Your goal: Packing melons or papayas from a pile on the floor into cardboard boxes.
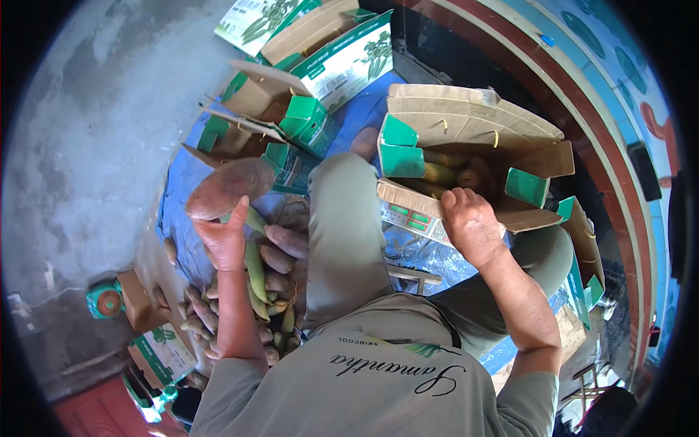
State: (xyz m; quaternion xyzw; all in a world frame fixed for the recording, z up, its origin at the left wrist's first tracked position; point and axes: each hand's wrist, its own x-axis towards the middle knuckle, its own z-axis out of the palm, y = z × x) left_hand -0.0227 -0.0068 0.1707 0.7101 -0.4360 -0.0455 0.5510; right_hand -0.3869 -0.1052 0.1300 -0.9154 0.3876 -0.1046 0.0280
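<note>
My left hand (220,244) grips a large reddish-brown tuber (231,188), thumb pressed to its side, raised over the pile at the left. On the right, my right hand (470,222) has its fingers hooked over the near flap (411,198) of an open cardboard box with green corners. Long yellowish-green and brown root vegetables (440,173) lie inside that box. It sits on a digital scale (413,218) with green displays, between my knees. Beside my left leg is a pile of purplish-brown tubers (287,240) and long green root vegetables (255,269).
More open boxes (306,120) stand ahead on a blue sheet (178,189), with printed boxes (357,58) behind them. Another box (579,255) is by my right knee. A small stool (415,277) is between my legs. A grey wall (109,109) bounds the left.
</note>
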